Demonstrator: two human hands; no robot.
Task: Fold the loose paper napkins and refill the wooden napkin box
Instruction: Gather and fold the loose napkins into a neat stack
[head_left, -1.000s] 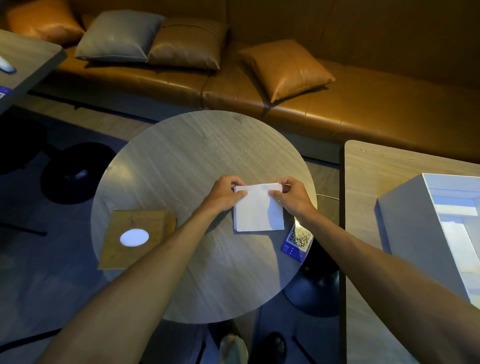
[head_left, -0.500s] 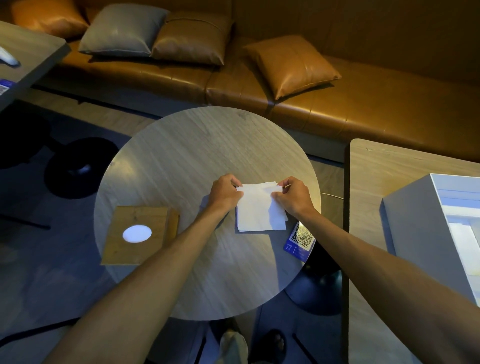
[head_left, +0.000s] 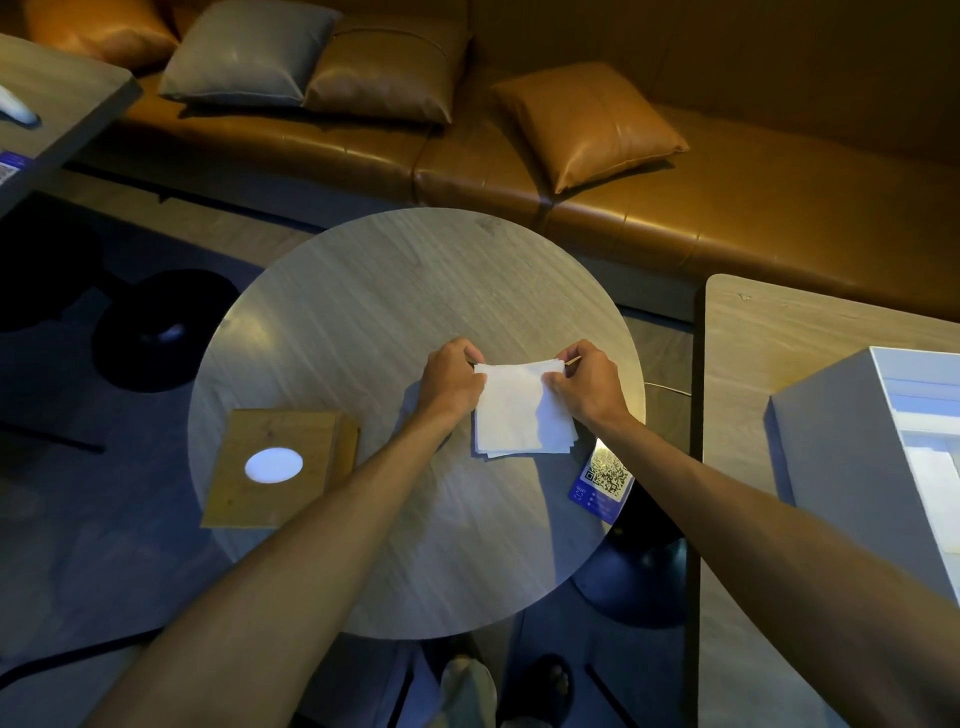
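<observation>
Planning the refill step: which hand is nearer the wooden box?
Left. The left hand pinches the napkins at the corner facing the wooden box; the right hand pinches the opposite corner, farther away.

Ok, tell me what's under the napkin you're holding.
Under the top napkin, offset edges of more white napkins peek out on the round table. Their number is hidden.

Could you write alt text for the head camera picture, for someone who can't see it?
A person's left hand and right hand pinch the far corners of a white paper napkin on a round table. A wooden napkin box with an oval opening sits to the left, a QR code card at the right edge, and a tan sofa behind.
</observation>
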